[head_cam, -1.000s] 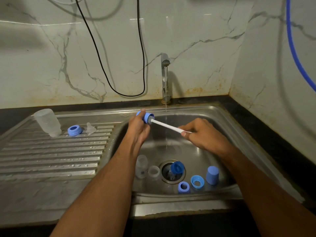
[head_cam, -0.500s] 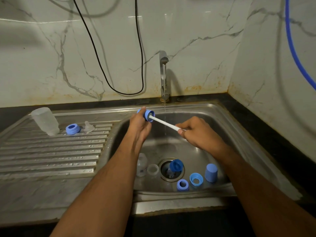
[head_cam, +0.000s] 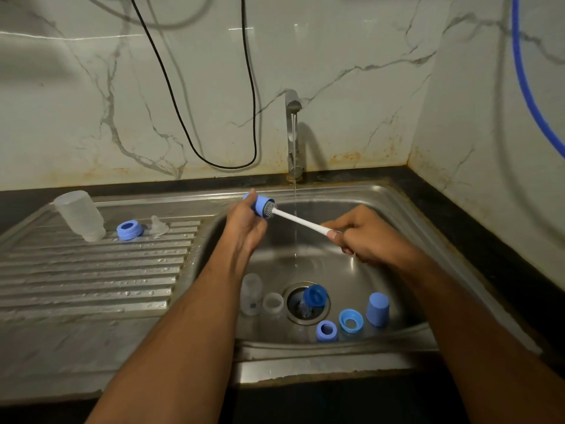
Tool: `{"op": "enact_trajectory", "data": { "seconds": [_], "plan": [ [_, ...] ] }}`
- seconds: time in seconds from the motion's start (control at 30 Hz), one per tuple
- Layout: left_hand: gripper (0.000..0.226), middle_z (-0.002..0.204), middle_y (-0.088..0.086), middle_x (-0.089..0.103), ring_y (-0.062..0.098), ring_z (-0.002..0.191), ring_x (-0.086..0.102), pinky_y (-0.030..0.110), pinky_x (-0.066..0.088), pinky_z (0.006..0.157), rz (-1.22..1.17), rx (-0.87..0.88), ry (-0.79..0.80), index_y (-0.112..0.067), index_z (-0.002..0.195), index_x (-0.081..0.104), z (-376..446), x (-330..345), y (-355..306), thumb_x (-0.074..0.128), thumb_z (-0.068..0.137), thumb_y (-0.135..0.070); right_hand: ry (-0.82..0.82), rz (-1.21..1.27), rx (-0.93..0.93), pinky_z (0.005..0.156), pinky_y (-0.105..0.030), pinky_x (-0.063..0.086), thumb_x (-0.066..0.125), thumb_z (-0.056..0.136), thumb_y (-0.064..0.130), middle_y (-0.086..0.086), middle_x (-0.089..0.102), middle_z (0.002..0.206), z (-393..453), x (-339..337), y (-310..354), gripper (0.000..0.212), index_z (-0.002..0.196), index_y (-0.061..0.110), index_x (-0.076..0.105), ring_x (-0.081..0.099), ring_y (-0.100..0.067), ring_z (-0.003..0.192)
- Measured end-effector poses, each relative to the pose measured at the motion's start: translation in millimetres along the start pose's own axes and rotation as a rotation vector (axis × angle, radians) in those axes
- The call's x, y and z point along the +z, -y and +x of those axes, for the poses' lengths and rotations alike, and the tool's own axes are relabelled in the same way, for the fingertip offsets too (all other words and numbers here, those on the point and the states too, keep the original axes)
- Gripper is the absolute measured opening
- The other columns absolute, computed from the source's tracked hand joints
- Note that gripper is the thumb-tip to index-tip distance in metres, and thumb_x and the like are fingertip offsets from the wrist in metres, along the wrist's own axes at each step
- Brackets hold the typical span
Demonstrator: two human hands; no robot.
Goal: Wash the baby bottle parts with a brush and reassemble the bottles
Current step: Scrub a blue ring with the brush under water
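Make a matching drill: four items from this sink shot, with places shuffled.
Items:
1. brush
2. clear bottle
3. tall blue cap
4. dark blue cap

Places:
A. over the drain
B. standing in the basin, right of the drain
C. on the drainboard
D. handle in the right hand, head inside the blue part in the left hand

Pairs: 1-D, 2-C, 3-B, 4-A

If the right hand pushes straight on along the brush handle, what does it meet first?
Likely the blue cap gripped by the left hand: the brush held by the right hand already sits in its mouth.
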State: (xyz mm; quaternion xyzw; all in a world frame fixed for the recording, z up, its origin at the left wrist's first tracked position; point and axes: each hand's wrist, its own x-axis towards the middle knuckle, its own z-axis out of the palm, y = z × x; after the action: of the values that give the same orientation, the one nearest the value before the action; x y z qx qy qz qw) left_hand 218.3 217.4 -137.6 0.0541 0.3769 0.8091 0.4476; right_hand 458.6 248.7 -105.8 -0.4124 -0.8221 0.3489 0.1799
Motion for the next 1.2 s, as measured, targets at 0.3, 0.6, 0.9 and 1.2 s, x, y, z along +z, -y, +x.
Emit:
{"op": "enact_trajectory", "data": {
  "seconds": [0.3, 0.6, 0.9, 1.2],
  "plan": [
    [0.038, 0.107, 0.024, 0.06, 0.032, 0.093, 0.063, 0.045, 0.05, 0.096, 0.082, -0.054, 0.065, 0.011, 0.14, 0.041, -2, -2, 1, 0.042, 0.106, -0.008, -0.114, -0.17, -0.062, 0.083, -0.039, 0.06, 0.061, 0.1, 0.026, 0.0, 0.073, 0.099, -4, 16, 10, 0.027, 0.125, 0.025, 0.071, 0.066, -0.014, 0.082],
    [0.02, 0.098, 0.016, 0.058, 0.023, 0.084, 0.063, 0.037, 0.057, 0.079, 0.062, -0.031, -0.02, 0.001, 0.114, 0.053, 0, 0, -2, 0.056, 0.101, -0.013, -0.008, -0.057, -0.001, 0.044, -0.02, 0.038, 0.06, 0.101, 0.024, 0.004, 0.059, 0.066, -7, 10, 10, 0.028, 0.127, 0.029, 0.069, 0.047, -0.009, 0.051],
    [0.032, 0.096, 0.015, 0.059, 0.018, 0.074, 0.062, 0.03, 0.058, 0.057, 0.095, 0.012, -0.09, 0.001, 0.127, 0.052, -2, 6, 4, 0.061, 0.098, -0.007, 0.045, 0.141, 0.095, 0.039, -0.02, 0.031, 0.055, 0.102, 0.018, -0.003, 0.052, 0.06, -5, 16, 13, 0.027, 0.123, 0.026, 0.069, 0.038, -0.012, 0.043],
    [0.03, 0.101, 0.017, 0.058, 0.019, 0.077, 0.064, 0.032, 0.06, 0.064, 0.07, 0.01, -0.078, -0.001, 0.122, 0.051, -5, 8, 6, 0.063, 0.095, -0.005, 0.053, 0.199, 0.103, 0.037, -0.02, 0.03, 0.053, 0.103, 0.018, -0.004, 0.053, 0.063, -5, 13, 12, 0.028, 0.127, 0.026, 0.067, 0.038, -0.01, 0.041]
  ]
}}
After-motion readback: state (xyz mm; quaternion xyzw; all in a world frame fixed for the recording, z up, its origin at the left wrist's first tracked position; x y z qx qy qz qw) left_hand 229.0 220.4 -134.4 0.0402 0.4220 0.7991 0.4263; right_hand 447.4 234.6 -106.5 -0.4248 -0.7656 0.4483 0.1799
